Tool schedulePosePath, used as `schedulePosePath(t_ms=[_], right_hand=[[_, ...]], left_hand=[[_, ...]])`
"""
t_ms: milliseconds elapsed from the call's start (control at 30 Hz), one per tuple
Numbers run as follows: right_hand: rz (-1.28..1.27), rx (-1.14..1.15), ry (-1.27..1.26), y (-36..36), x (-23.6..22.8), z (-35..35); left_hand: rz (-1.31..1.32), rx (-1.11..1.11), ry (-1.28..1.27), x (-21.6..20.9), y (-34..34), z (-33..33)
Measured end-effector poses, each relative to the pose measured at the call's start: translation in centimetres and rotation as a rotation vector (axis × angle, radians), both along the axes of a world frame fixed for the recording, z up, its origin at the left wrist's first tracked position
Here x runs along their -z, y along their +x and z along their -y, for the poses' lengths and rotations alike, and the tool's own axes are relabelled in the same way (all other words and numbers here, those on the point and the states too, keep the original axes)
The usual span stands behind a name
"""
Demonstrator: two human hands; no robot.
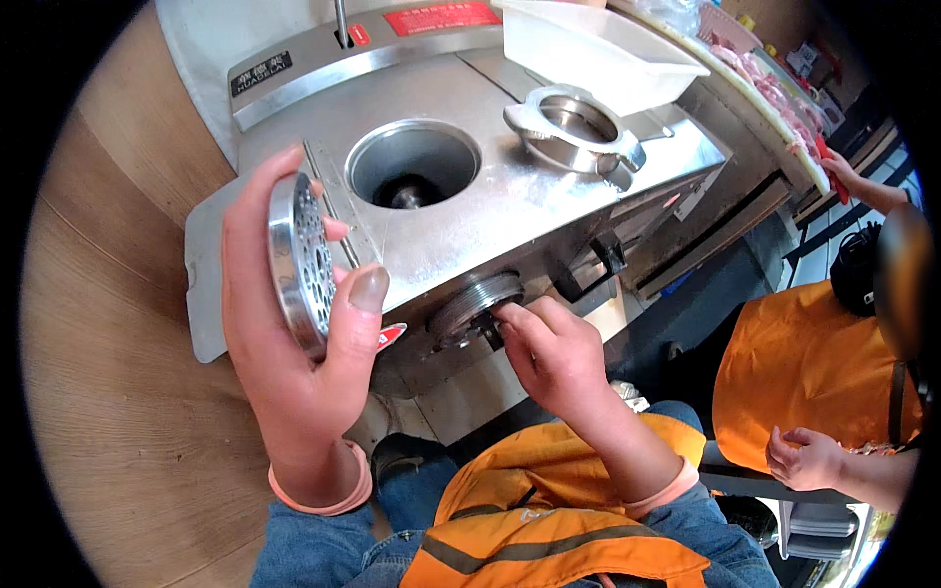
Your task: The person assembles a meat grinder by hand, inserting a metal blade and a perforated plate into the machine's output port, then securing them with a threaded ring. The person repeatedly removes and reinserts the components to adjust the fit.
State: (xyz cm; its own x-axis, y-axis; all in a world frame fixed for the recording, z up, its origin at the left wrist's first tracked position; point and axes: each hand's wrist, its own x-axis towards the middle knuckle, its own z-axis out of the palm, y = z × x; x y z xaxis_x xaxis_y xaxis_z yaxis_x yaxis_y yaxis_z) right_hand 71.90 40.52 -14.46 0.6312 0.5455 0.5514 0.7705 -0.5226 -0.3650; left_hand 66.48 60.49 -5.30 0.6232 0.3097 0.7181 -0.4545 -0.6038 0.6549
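My left hand (294,363) grips a round metal meat grinder plate (302,265) full of holes by its rim, thumb on one side and fingers on the other. It is raised beside the steel meat grinder (294,127). At the front of the machine, my right hand (561,355) has its fingers pinched at the threaded outlet (477,306). A dark metal piece (487,331) in that outlet touches the fingertips; its full shape is hidden. On the machine's top lies a lugged metal ring nut (572,127), next to the round feed opening (414,165).
A white plastic tub (598,54) rests on the machine's far right. Beyond it, raw meat (769,88) lies on a counter. To the right stands a co-worker in an orange apron (814,363), one hand (806,459) low and another hand near the meat. A wooden surface (118,372) rises at left.
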Motion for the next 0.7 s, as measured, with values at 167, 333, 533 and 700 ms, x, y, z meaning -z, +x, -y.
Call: schedulePosePath(t_ms=[167, 333, 533, 700], right_hand=[[-0.050, -0.215, -0.026, 2.3, -1.5, 0.6], [-0.286, -0.390, 0.048, 2.1, -3.3, 2.9], [-0.592, -0.089, 0.559, 4.3, -8.2, 3.0], [-0.066, 0.216, 0.215, 8.2, -10.4, 0.3]], left_hand=[[-0.005, 0.037, -0.015, -0.3, -0.1, 0.0], [-0.016, 0.034, -0.030, -0.4, 0.0, -0.1], [-0.015, 0.016, -0.015, -0.2, -0.1, 0.1], [0.019, 0.022, -0.018, 0.0, 0.0, 0.0]])
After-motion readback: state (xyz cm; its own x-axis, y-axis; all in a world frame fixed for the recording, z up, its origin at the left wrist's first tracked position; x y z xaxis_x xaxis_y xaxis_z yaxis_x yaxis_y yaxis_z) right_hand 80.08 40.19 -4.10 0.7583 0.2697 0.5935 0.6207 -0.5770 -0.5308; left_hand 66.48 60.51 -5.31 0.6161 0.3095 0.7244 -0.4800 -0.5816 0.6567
